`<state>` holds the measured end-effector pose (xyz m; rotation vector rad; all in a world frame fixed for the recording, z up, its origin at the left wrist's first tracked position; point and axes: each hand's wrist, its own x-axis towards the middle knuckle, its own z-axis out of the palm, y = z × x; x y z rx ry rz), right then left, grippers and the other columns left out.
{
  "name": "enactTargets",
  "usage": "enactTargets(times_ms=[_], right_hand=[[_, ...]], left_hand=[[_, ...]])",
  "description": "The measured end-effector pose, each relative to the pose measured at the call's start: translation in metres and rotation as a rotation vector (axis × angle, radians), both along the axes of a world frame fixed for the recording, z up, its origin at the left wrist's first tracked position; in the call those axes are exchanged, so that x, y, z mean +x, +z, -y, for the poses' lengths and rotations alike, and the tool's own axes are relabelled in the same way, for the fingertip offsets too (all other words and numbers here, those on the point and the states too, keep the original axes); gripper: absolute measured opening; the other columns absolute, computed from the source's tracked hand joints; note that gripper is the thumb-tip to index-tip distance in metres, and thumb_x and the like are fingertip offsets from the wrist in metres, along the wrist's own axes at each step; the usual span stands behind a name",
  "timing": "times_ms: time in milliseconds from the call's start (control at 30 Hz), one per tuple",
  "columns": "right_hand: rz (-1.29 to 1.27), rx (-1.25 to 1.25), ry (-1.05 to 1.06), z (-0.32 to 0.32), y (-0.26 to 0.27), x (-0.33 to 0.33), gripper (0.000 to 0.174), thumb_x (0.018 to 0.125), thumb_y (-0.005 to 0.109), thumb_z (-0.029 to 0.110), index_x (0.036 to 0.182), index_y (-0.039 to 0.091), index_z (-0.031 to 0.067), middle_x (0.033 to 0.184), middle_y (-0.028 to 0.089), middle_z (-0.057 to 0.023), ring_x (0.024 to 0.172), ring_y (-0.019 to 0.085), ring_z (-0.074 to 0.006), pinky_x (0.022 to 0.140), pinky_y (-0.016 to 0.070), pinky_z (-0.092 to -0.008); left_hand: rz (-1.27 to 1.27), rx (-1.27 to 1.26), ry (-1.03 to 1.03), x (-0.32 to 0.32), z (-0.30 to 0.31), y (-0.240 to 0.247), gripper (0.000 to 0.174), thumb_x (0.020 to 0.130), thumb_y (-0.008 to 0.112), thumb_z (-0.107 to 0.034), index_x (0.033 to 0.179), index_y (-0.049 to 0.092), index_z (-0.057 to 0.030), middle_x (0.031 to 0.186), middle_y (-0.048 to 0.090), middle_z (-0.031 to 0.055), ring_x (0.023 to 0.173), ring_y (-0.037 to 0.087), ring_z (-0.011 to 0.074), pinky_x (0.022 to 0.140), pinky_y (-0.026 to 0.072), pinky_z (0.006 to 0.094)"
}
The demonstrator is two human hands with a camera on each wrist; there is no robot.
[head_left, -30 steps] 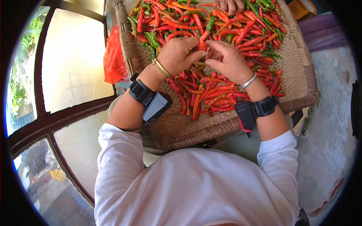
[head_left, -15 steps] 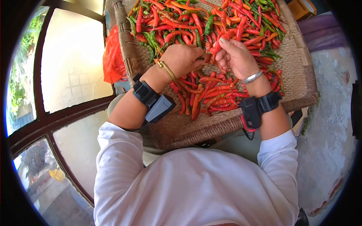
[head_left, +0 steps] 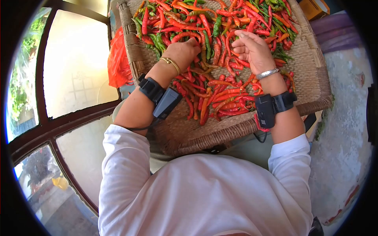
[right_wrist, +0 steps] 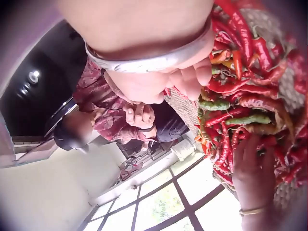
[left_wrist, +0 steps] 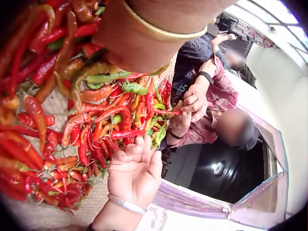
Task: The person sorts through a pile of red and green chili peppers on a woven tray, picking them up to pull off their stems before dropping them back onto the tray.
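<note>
Head view: woven tray (head_left: 189, 133) on the person's lap, covered with a loose layer of chillies (head_left: 220, 98), mostly red and orange, with some green toward the far side.

Left hand (head_left: 183, 53): palm down on the pile near the tray's middle, fingertips among the chillies. The right wrist view shows its fingers laid fairly straight over the pods; no pod is seen gripped. Gold bangle (head_left: 170, 63) at the wrist.

Right hand (head_left: 252, 49): just beside the left, a narrow strip of chillies between them, raised slightly over the pile. Fingers loosely bent. The left wrist view shows the palm bare, nothing held. Silver bracelet (head_left: 267, 73) at the wrist.

Surroundings: orange bag (head_left: 118, 59) against the tray's left edge; window (head_left: 78, 59) further left. In the left wrist view, a second person (left_wrist: 219, 94) sits across the tray, both hands together at a red pod.
</note>
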<state>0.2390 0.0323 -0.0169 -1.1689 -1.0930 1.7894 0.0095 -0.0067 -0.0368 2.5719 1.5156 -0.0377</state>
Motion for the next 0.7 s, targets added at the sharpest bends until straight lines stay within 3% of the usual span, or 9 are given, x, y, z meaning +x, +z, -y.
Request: enactTargets(times_ms=[100, 200, 333, 367, 467, 533, 567, 633, 700], right_hand=[[0.036, 0.066, 0.169, 0.011, 0.005, -0.012, 0.031, 0.084, 0.053, 0.023, 0.104, 0.054, -0.0003, 0.074, 0.058, -0.0025, 0.061, 0.054, -0.0062, 0.05, 0.0425, -0.0181], [0.107, 0.063, 0.201, 0.014, 0.004, -0.014, 0.03, 0.084, 0.053, 0.023, 0.103, 0.055, -0.0009, 0.073, 0.057, -0.0017, 0.059, 0.052, -0.0062, 0.051, 0.0423, -0.0183], [0.256, 0.143, 0.191, 0.014, 0.001, -0.016, 0.028, 0.084, 0.053, 0.022, 0.1, 0.056, -0.0004, 0.074, 0.057, -0.0015, 0.06, 0.052, -0.0064, 0.053, 0.0436, -0.0193], [0.257, 0.143, 0.194, 0.014, -0.004, -0.016, 0.028, 0.084, 0.053, 0.022, 0.1, 0.056, -0.0004, 0.074, 0.057, -0.0015, 0.06, 0.052, -0.0064, 0.053, 0.0436, -0.0193], [0.383, 0.284, 0.275, 0.015, -0.017, -0.017, 0.029, 0.081, 0.056, 0.023, 0.098, 0.058, -0.0002, 0.078, 0.06, -0.0061, 0.064, 0.057, -0.011, 0.058, 0.0463, -0.0243], [0.556, 0.457, 0.422, 0.019, -0.014, -0.019, 0.03, 0.077, 0.059, 0.024, 0.095, 0.058, -0.0005, 0.083, 0.062, -0.0117, 0.07, 0.061, -0.0191, 0.063, 0.0477, -0.0298], [0.556, 0.456, 0.421, 0.02, -0.015, -0.019, 0.03, 0.077, 0.059, 0.024, 0.095, 0.058, -0.0005, 0.083, 0.062, -0.0117, 0.07, 0.061, -0.0191, 0.063, 0.0477, -0.0298], [0.558, 0.76, 0.42, 0.022, -0.019, -0.02, 0.031, 0.075, 0.061, 0.024, 0.093, 0.058, -0.001, 0.084, 0.062, -0.0152, 0.074, 0.061, -0.0258, 0.066, 0.0476, -0.0329], [0.557, 0.773, 0.405, 0.023, -0.012, -0.02, 0.029, 0.074, 0.061, 0.023, 0.091, 0.058, -0.0007, 0.082, 0.062, -0.0153, 0.072, 0.06, -0.028, 0.066, 0.0474, -0.0336]], left_hand=[[-0.022, 0.002, 0.005, 0.011, 0.002, 0.007, 0.039, 0.065, 0.066, -0.018, 0.102, 0.055, -0.0133, 0.098, 0.053, 0.0053, 0.073, 0.059, 0.0252, 0.058, 0.0488, 0.0347], [0.058, 0.032, -0.008, 0.016, 0.005, 0.011, 0.047, 0.062, 0.068, -0.021, 0.106, 0.053, -0.0151, 0.096, 0.053, 0.0059, 0.071, 0.06, 0.0249, 0.056, 0.0489, 0.0352], [-0.004, -0.004, -0.026, 0.02, 0.007, 0.001, 0.046, 0.065, 0.066, -0.02, 0.108, 0.052, -0.0167, 0.094, 0.054, 0.0069, 0.07, 0.06, 0.0244, 0.055, 0.0486, 0.0358], [-0.032, -0.017, -0.052, 0.021, 0.006, 0.0, 0.04, 0.069, 0.061, -0.02, 0.108, 0.052, -0.0164, 0.093, 0.055, 0.0076, 0.07, 0.061, 0.0248, 0.053, 0.0487, 0.0358], [-0.06, -0.003, -0.078, 0.021, 0.005, 0.004, 0.03, 0.076, 0.054, -0.022, 0.105, 0.054, -0.0167, 0.086, 0.057, 0.0076, 0.068, 0.061, 0.0248, 0.051, 0.0485, 0.0355], [-0.059, 0.024, -0.08, 0.022, 0.005, 0.009, 0.027, 0.077, 0.052, -0.023, 0.103, 0.055, -0.0172, 0.081, 0.058, 0.007, 0.067, 0.061, 0.0245, 0.051, 0.0483, 0.0353], [0.047, 0.073, -0.031, 0.024, 0.006, 0.01, 0.025, 0.074, 0.057, -0.023, 0.099, 0.056, -0.0163, 0.077, 0.059, 0.0056, 0.063, 0.06, 0.0244, 0.05, 0.0476, 0.0351], [0.151, 0.122, 0.019, 0.025, 0.007, 0.013, 0.025, 0.072, 0.061, -0.023, 0.095, 0.056, -0.0153, 0.072, 0.059, 0.0042, 0.06, 0.06, 0.0243, 0.049, 0.0469, 0.0349], [0.299, 0.208, -0.005, 0.025, 0.008, 0.015, 0.024, 0.073, 0.062, -0.023, 0.094, 0.055, -0.0139, 0.071, 0.059, 0.0051, 0.059, 0.059, 0.0245, 0.049, 0.0463, 0.0348]])
